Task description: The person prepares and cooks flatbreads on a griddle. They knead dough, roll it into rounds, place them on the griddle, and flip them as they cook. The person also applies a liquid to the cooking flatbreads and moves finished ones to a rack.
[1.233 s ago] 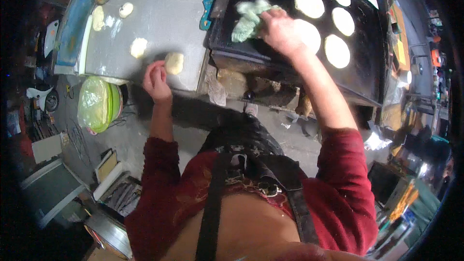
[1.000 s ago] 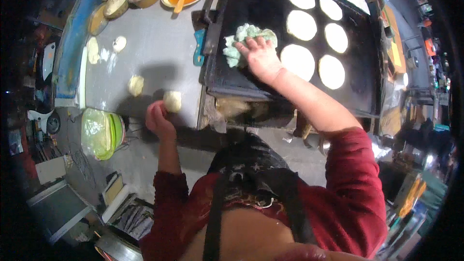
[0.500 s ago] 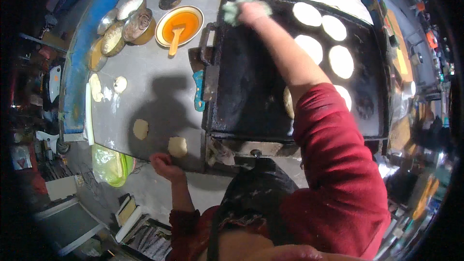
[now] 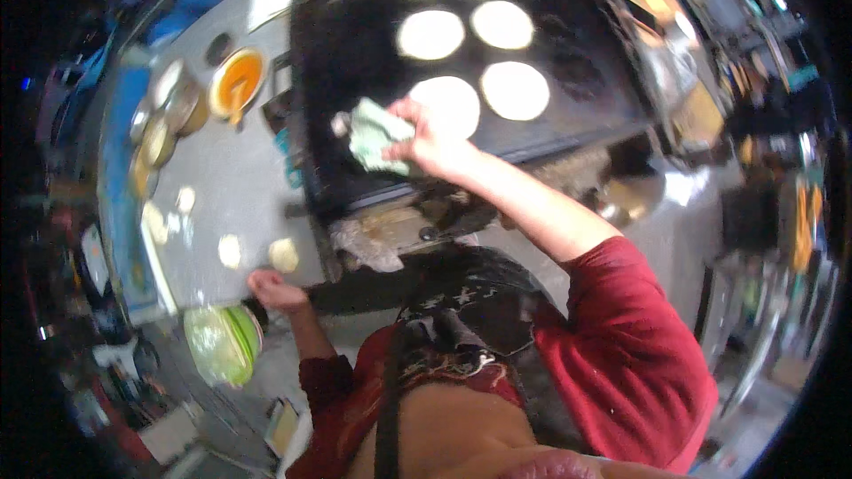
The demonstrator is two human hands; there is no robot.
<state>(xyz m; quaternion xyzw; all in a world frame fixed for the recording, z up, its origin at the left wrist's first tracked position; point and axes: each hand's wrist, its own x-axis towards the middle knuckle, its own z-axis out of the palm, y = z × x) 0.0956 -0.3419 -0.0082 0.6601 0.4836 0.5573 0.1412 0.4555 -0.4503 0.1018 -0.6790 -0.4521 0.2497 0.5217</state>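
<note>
My right hand (image 4: 435, 142) grips a crumpled pale green cloth (image 4: 377, 136) over the near left part of a black griddle (image 4: 346, 49). Several round white flatbreads (image 4: 431, 34) lie on the griddle, and the nearest flatbread (image 4: 448, 106) is partly behind my right hand. My left hand (image 4: 277, 290) is at the near edge of the grey table (image 4: 209, 160), its fingers curled in and nothing seen in them. Just beyond it lies a flat dough piece (image 4: 284, 255), with another dough piece (image 4: 230, 251) to its left.
A bowl of orange liquid (image 4: 240, 80) with a wooden spatula (image 4: 236, 105) stands at the table's far side, beside several metal bowls (image 4: 183, 106). A turquoise handle (image 4: 288, 158) lies against the griddle's left side. Below the table edge hangs a green-and-clear plastic bag (image 4: 217, 346).
My right hand has drawn the cloth from the griddle's far left corner to its near left part. The view has turned and shifted. My left hand stays by the table edge.
</note>
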